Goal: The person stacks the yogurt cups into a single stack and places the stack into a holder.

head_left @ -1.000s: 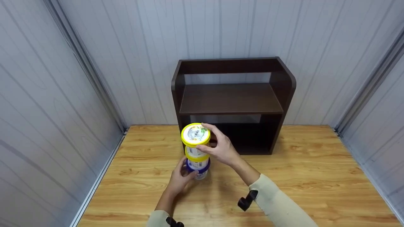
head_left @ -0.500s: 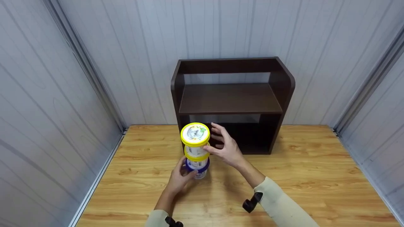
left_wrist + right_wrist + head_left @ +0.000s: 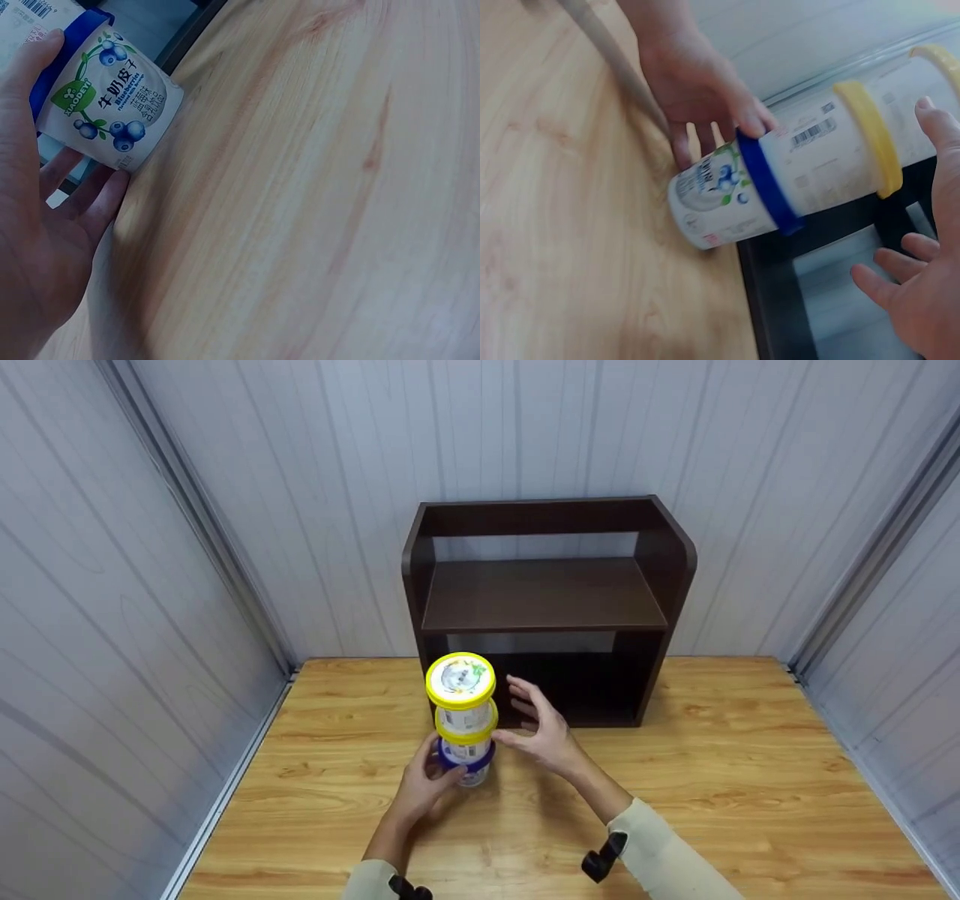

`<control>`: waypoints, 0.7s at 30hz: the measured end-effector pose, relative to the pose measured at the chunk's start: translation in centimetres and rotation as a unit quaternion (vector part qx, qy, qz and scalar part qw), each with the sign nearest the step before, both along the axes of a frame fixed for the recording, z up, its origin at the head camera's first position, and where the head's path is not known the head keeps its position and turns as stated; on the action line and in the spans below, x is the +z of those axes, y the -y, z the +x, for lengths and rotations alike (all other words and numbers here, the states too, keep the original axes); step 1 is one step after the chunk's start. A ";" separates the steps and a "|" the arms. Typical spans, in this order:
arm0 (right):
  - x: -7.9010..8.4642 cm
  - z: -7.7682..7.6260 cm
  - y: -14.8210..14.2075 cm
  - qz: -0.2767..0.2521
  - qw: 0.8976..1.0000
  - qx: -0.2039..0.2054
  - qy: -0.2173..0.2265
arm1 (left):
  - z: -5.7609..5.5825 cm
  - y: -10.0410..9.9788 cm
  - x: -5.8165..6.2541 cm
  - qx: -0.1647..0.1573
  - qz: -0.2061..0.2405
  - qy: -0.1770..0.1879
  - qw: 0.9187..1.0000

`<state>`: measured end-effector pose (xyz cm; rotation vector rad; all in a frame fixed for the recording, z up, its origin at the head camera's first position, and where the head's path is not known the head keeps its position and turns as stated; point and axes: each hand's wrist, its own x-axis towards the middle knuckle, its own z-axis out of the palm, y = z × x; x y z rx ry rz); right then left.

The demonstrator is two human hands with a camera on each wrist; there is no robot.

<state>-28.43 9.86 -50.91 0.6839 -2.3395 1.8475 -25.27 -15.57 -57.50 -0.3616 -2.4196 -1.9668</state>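
In the frame's lower centre we see the left grip curled round the blue-lidded bottom tub, the three-tub stack rising upright from the counter, and the right grip, fingers spread, just beside its yellow lids.

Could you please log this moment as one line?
left hand: holds blueberry tub; two yellow-lidded tubs: stacked atop it; right hand: beside them

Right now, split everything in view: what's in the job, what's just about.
Likely in the job:
Blue-lidded tub, gripped by the left fingers
Middle yellow-lidded tub
Top yellow-lidded tub
Right fingers, beside the stack

Likely just there:
Dark shelf
Wooden table
Panelled walls
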 end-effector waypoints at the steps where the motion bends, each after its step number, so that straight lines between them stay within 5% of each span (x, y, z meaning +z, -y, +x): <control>1: -0.2 0.0 -0.1 -0.002 1.000 0.008 0.000 | 0.0 0.1 0.0 -0.001 0.000 0.000 1.000; 4: -0.8 0.0 -0.2 -0.005 1.000 0.028 0.004 | -0.2 0.2 -0.2 -0.006 0.001 -0.004 1.000; 12: -2.5 0.0 -0.3 -0.012 0.998 0.047 0.027 | -1.8 0.5 -3.3 -0.009 0.000 -0.022 1.000; 21: -5.1 -0.2 -0.4 -0.030 0.996 0.056 0.055 | -1.9 0.7 -3.5 -0.011 0.007 -0.014 1.000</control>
